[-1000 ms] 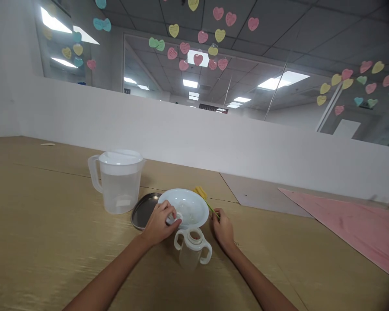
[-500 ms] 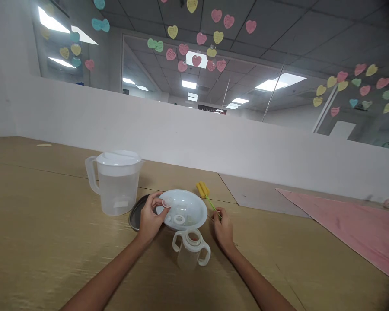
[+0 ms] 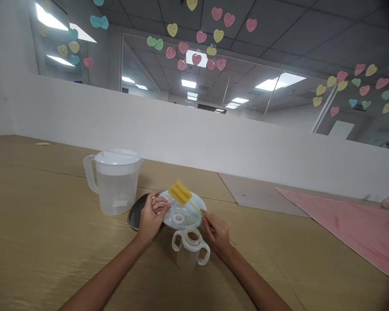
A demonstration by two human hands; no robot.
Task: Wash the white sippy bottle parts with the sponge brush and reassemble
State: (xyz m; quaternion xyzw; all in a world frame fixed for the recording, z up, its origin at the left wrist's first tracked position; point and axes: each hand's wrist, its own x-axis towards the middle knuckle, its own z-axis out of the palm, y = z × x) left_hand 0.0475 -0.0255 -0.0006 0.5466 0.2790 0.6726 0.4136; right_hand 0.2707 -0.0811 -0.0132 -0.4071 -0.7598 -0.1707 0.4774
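My right hand (image 3: 217,232) grips the thin green handle of a sponge bottle brush (image 3: 180,193), whose yellow head, blurred by motion, hangs over the white bowl (image 3: 199,207). At the bowl's left rim, my left hand (image 3: 153,216) is closed in a pinch on a small translucent round piece (image 3: 167,202), now mostly hidden by the fingers. A white ring-shaped cap (image 3: 178,219) lies in the bowl. In front of the bowl, between my forearms, stands a clear two-handled baby bottle (image 3: 190,250), its mouth uncovered.
A lidded translucent pitcher (image 3: 117,185) stands to the left. A dark grey tray (image 3: 135,214) lies partly behind my left hand and the bowl. On the right a pink cloth (image 3: 350,229) covers part of the table. A white low wall (image 3: 194,138) runs along the back.
My right hand has lifted the sponge brush from the table right of the bowl and swung its head left over the bowl. My left hand stays nearly in place.
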